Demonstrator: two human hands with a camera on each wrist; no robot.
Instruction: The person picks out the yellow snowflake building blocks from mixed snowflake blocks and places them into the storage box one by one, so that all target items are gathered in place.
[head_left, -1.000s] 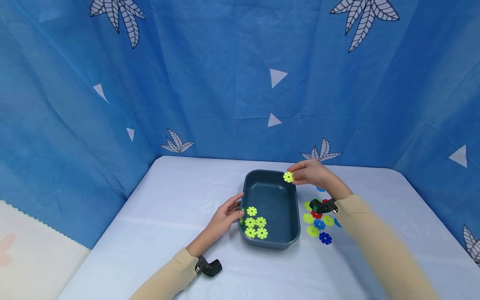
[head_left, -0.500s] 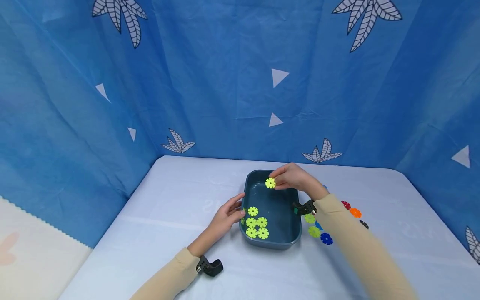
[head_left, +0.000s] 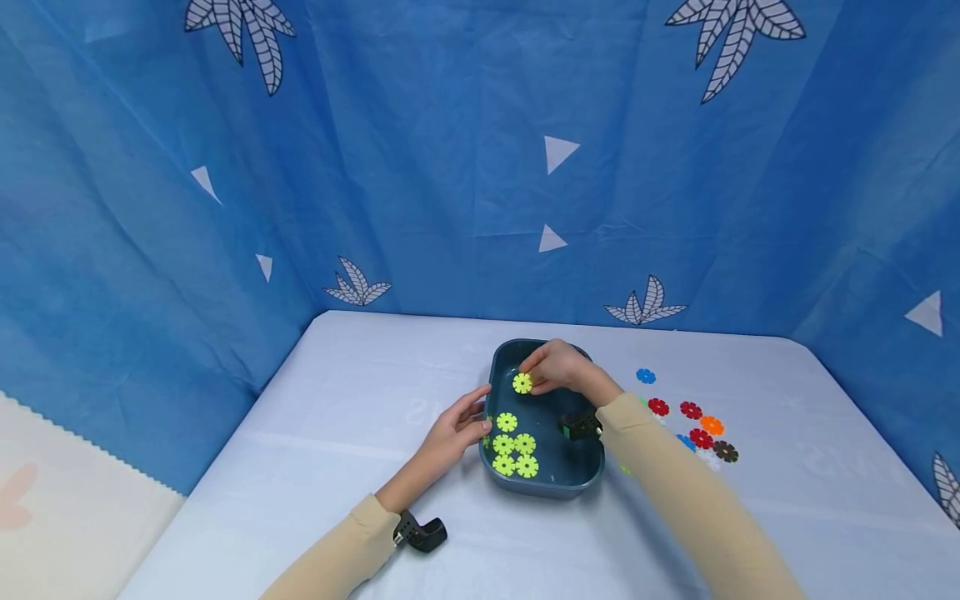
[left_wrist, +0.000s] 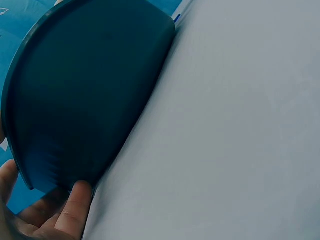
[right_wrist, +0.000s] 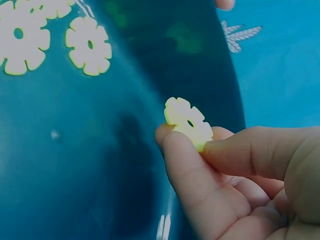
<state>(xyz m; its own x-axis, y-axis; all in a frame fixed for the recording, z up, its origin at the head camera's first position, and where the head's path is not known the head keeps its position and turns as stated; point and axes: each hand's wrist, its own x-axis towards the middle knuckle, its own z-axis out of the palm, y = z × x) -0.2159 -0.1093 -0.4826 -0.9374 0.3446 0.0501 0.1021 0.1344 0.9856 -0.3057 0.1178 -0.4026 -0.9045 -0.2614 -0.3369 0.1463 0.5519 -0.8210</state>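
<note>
In the head view, my right hand (head_left: 558,367) reaches over the dark blue-green plastic basin (head_left: 596,454). Its thumb and fingers pinch a yellow snowflake building disc (right_wrist: 187,122), a flat round piece with a notched edge and a hole in the centre. The left hand (head_left: 457,425) grips the left side of the basin, with fingertips right at the rim and one low against the outer wall in the left wrist view. Several matching yellow discs (head_left: 503,444) lie flat inside, grouped at the near left corner.
Right of the basin, loose discs lie on the white-covered table (head_left: 795,508): a blue disc (head_left: 646,376), red discs (head_left: 691,410), an orange disc (head_left: 712,425) and a brown disc (head_left: 725,451). The right forearm covers part of them. A blue patterned curtain (head_left: 480,167) hangs behind.
My right hand has moved left and nearer, from the basin's far right rim to over its inside, still pinching the yellow disc. The left hand has stayed at the basin.
</note>
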